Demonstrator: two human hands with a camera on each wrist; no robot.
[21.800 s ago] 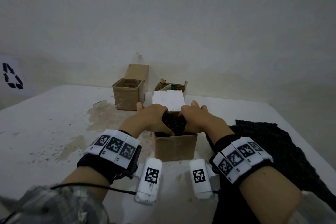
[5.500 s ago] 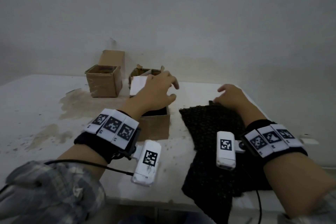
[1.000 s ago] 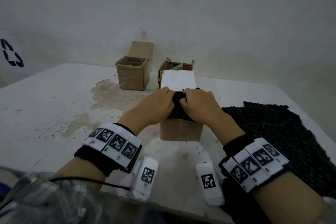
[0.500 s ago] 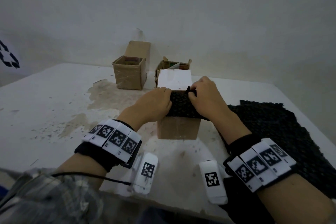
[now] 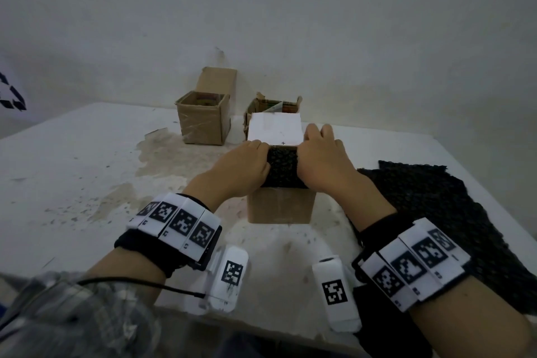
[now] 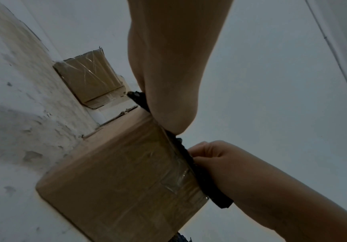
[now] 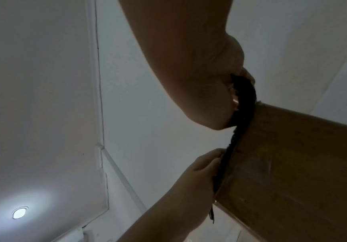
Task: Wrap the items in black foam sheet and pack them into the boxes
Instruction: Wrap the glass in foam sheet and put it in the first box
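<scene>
A black foam-wrapped bundle (image 5: 282,167) sits in the mouth of the near cardboard box (image 5: 280,206), whose white flap (image 5: 274,129) stands open at the back. My left hand (image 5: 245,168) grips the bundle's left end and my right hand (image 5: 321,158) grips its right end, with the fingers curled down over it. The left wrist view shows the foam (image 6: 205,180) bulging over the box (image 6: 116,180) rim under both palms. In the right wrist view, the foam (image 7: 243,101) is pinched against the box (image 7: 292,163). The wrapped item itself is hidden.
A loose black foam sheet (image 5: 430,212) lies on the white table (image 5: 72,183) to the right and hangs over its front edge. Two more open cardboard boxes (image 5: 203,122) (image 5: 273,106) stand at the back by the wall.
Over the last second the right hand slid from the top of the bundle to its right end. The bundle now sits lower in the box mouth, with more of it showing between the hands.
</scene>
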